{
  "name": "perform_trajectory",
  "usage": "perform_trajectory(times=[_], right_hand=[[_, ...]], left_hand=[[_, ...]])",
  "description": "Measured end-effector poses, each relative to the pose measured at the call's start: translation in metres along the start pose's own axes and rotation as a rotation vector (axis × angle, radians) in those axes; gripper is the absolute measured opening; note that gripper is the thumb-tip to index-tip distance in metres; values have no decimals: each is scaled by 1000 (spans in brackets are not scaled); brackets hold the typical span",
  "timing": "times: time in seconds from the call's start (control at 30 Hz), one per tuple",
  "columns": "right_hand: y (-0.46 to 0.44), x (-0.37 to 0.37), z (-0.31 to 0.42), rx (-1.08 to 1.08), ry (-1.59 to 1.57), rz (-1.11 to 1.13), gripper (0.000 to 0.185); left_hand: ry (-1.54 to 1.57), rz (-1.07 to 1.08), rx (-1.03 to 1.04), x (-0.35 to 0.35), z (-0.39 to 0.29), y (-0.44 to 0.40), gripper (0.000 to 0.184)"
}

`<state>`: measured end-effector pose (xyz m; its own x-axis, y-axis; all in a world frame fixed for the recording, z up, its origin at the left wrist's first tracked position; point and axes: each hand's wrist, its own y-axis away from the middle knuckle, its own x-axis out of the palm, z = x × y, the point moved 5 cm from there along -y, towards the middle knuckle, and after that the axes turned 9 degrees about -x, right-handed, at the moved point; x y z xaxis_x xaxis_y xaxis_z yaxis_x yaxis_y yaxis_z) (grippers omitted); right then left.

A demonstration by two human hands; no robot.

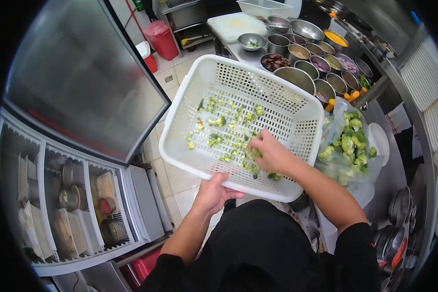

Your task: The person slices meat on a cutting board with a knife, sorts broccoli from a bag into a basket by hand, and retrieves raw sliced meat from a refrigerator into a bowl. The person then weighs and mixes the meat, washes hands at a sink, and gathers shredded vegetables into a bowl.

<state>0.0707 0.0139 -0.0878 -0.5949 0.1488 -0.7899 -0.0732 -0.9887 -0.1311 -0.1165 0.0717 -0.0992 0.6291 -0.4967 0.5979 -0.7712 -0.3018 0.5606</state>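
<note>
A white perforated plastic basket is tilted in front of me, with small broccoli florets and crumbs scattered over its bottom. My left hand grips the basket's near rim, thumb on top and fingers underneath. Inside the basket, my right hand has its fingers bent together around some broccoli pieces, partly hidden by the hand. To the right of the basket, a clear plastic bag full of broccoli florets lies on the metal counter.
An open fridge with containers on its racks stands at left, its glass door swung out. Several metal pots of ingredients crowd the counter beyond, near a white cutting board. A red bin stands on the tiled floor.
</note>
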Motion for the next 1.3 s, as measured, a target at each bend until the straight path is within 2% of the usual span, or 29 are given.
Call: perform_trajectory(times=[0.07, 0.17, 0.23, 0.3, 0.4, 0.53, 0.6, 0.67, 0.7, 0.77, 0.83, 0.93, 1.03, 1.07, 1.1, 1.17, 1.23, 1.3], right_hand=[[-27, -20, 6, -55, -16, -200, 31], [-83, -13, 13, -133, 123, -265, 30], [-104, 15, 21, -201, 302, -254, 28], [-113, 38, 18, -165, 270, -38, 31], [-108, 47, -6, -112, 197, -110, 28], [-71, -12, -1, -26, 28, -328, 27], [-22, -76, 10, -107, -47, -599, 31], [40, -148, 14, -130, 76, -841, 31], [72, -175, 9, -3, 104, -911, 30], [123, -215, -16, 158, 381, -933, 32], [146, -225, -43, 379, 347, -882, 32], [149, -213, -59, 440, 568, -570, 35], [190, -255, -71, 426, 347, -671, 40], [214, -273, -80, 617, 316, -644, 45], [241, -284, -110, 819, 407, -489, 45], [283, -275, -163, 1169, 259, -168, 35], [303, -248, -188, 1020, 412, -39, 38], [307, -241, -175, 1072, 346, -130, 42]], left_hand=[[7, -15, -28, -4, -1, -1, 47], [-30, -36, -31, -5, -4, 2, 48], [-45, -20, -29, -3, -3, 0, 47], [-39, 5, -51, -10, -2, -1, 46], [15, -25, -112, -21, 4, -13, 48], [-63, -35, -64, -12, -5, -9, 47], [-59, -28, -29, -9, -9, -8, 48], [-97, -39, -18, -12, -11, -7, 47], [-141, -50, -24, -15, -11, -8, 47], [-165, -50, -21, -18, -11, -8, 45], [-98, -75, 8, -13, -12, -10, 45], [-33, -93, -11, -12, -11, -10, 44], [-19, -89, -15, -10, -7, -11, 44], [-16, -89, -6, -10, -7, -8, 43], [-5, -77, -9, -7, -7, -7, 43], [-20, -108, 6, -3, -8, -4, 43], [-40, -143, 19, -4, -8, -5, 42], [-50, -140, 28, 1, -8, -5, 41]])
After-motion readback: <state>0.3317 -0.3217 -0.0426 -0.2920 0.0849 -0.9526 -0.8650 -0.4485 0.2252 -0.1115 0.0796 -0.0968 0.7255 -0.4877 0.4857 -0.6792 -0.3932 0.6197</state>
